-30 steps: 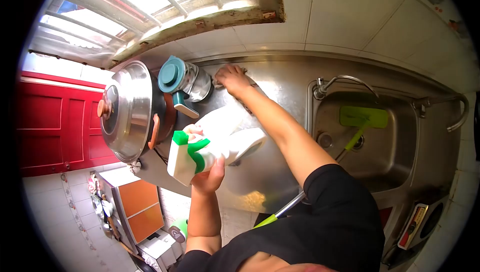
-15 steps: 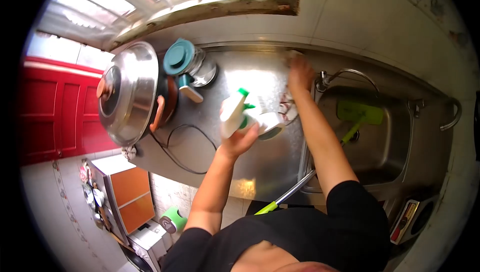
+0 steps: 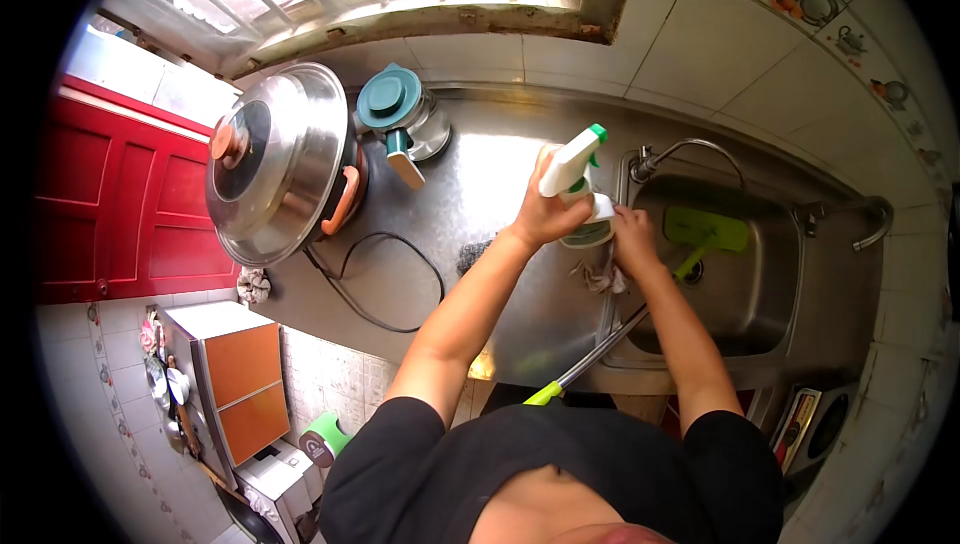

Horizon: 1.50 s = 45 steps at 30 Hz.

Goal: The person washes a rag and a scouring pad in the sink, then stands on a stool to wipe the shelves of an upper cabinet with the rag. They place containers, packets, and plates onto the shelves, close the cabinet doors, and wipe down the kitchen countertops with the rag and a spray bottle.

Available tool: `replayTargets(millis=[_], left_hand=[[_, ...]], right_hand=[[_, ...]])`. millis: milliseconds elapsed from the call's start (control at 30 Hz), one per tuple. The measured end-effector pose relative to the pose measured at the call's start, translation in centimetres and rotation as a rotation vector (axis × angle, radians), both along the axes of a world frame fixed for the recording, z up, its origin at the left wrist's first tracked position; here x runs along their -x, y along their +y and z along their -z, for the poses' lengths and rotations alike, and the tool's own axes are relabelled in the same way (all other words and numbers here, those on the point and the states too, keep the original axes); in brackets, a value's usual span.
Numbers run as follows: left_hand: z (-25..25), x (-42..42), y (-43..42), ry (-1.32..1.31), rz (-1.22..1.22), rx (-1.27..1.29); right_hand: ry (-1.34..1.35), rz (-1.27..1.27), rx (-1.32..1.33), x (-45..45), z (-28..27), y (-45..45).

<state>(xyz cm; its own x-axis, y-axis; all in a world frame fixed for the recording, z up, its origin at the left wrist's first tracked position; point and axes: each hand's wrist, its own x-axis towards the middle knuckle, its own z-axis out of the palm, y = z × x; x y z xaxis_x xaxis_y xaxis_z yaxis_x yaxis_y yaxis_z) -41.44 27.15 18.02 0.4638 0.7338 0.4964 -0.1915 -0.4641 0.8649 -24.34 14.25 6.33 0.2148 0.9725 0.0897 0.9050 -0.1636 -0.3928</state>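
Note:
My left hand (image 3: 552,208) grips a white spray bottle (image 3: 572,164) with a green nozzle tip, its fingers wrapped around the neck. The bottle's white, labelled lower part shows past my fingers, over the steel counter. Close to its right side, my right hand (image 3: 633,240) is closed at the sink's left edge. A crumpled pale cloth (image 3: 598,276) hangs at its fingers, partly hidden by the hand. Left of the bottle, behind my left forearm, lies a dark scrubber (image 3: 472,257).
A large lidded pot (image 3: 280,159) and a glass jug (image 3: 428,132) with a teal lid stand on the left. A black cable (image 3: 440,279) curls across the counter. A green-headed mop (image 3: 706,230) lies in the sink (image 3: 775,314), its handle crossing the front edge. Taps rise behind.
My left hand has carried the spray bottle rightward, toward the sink. My right hand has drawn back from the wall toward me, beside the bottle. The dark scrubber has come into sight.

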Motion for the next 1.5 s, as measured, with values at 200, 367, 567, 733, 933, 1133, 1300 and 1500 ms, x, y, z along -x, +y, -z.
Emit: replayTargets(millis=[200, 367, 567, 733, 933, 1133, 1300, 1500], left_hand=[[2.2, -0.1, 0.4, 0.143, 0.022, -0.177], [2.6, 0.5, 0.5, 0.214, -0.018, -0.217], [3.5, 6.0, 0.2, 0.223, -0.153, -0.057], [6.8, 13.3, 6.0, 0.316, -1.053, -0.083], [8.9, 16.4, 9.4, 0.255, -0.819, 0.21], [8.3, 18.0, 6.7, 0.305, -0.815, 0.254], [8.5, 18.7, 5.7, 0.288, -0.861, 0.079], [8.4, 18.7, 5.4, 0.282, -0.835, 0.107]], right_hand=[[0.199, 0.101, -0.048, -5.6, -7.1, 2.0], [0.202, -0.223, -0.2, -4.9, -13.4, 11.1], [0.339, -0.451, -0.041, -3.6, -16.4, 21.6], [0.029, -0.647, 0.303, 2.2, -18.6, 30.0], [0.011, -0.728, 0.398, 12.0, -15.9, 35.4], [-0.265, -1.035, 0.381, 13.9, -3.4, 36.8], [-0.355, -0.974, 0.745, 17.7, -2.5, 38.9], [-0.305, -0.789, 0.662, 17.7, -6.8, 35.2]])
